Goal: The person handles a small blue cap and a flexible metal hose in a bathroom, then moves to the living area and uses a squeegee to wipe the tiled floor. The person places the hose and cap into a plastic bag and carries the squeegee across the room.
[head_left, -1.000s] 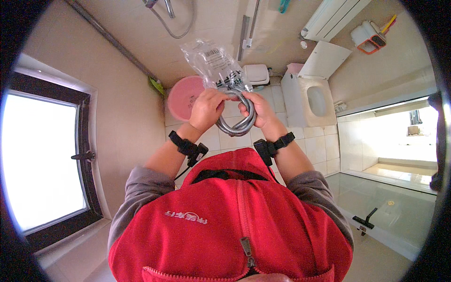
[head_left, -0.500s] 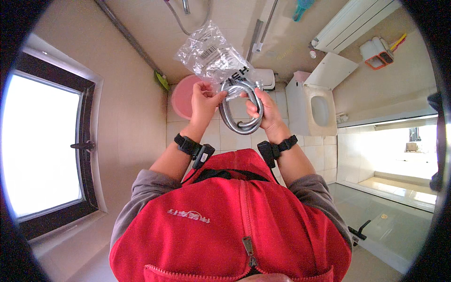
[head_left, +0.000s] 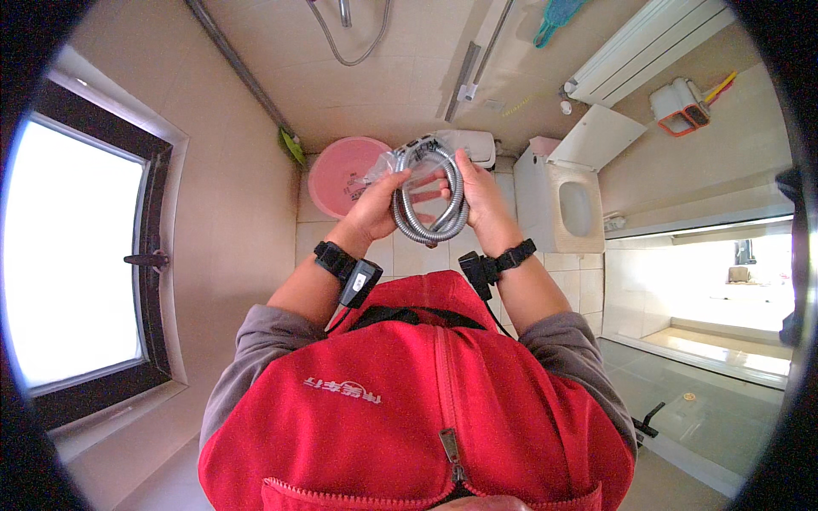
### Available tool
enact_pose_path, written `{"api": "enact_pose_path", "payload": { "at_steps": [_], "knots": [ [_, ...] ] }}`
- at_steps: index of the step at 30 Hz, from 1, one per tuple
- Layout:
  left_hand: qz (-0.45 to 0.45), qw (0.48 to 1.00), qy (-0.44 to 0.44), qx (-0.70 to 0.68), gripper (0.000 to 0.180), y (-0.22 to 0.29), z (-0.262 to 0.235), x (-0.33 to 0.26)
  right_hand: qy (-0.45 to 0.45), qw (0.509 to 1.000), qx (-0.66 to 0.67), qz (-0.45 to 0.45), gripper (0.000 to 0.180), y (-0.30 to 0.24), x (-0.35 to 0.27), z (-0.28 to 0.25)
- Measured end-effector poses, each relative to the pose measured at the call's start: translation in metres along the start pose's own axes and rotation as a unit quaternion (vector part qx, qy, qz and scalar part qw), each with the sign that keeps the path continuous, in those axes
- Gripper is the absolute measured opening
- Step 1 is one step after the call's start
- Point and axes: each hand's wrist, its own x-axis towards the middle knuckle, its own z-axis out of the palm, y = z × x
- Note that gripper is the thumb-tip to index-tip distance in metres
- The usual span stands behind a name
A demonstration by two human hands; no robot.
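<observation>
A coiled silver metal shower hose [head_left: 432, 232] is held up in front of my chest. My left hand [head_left: 375, 209] grips the left side of the coil, thumb on top and fingers behind and through the loop. On the other side, my right hand [head_left: 481, 198] is closed round the coil, its thumb pointing up along the edge. A crumpled clear plastic bag [head_left: 383, 167] with dark print hangs about the far part of the coil, partly behind it. Where the bag ends behind the hose is hidden.
Beyond my left hand a pink basin [head_left: 328, 183] stands on the tiled floor. A white toilet with raised lid [head_left: 601, 140] is at the right. Another hose [head_left: 358, 61] hangs on the far wall. A bright window [head_left: 89, 255] lies left, a glass panel [head_left: 682, 409] right.
The plastic bag, earlier stretched out beyond the coil, is now bunched lower around it. My left hand has moved from the bag's edge to the hose coil.
</observation>
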Motion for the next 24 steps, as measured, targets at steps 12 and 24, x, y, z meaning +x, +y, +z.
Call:
{"api": "enact_pose_path", "payload": {
  "at_steps": [12,24],
  "knots": [
    [0.01,0.997,0.042,-0.062,0.032,-0.013,-0.025,0.005,-0.048,0.981,0.153,0.106,0.036,0.021,-0.004,0.003],
    [-0.077,0.988,0.094,0.1,0.041,-0.015,-0.043,0.005,-0.056,0.985,0.087,0.141,0.027,0.053,0.005,-0.01]
  ]
}}
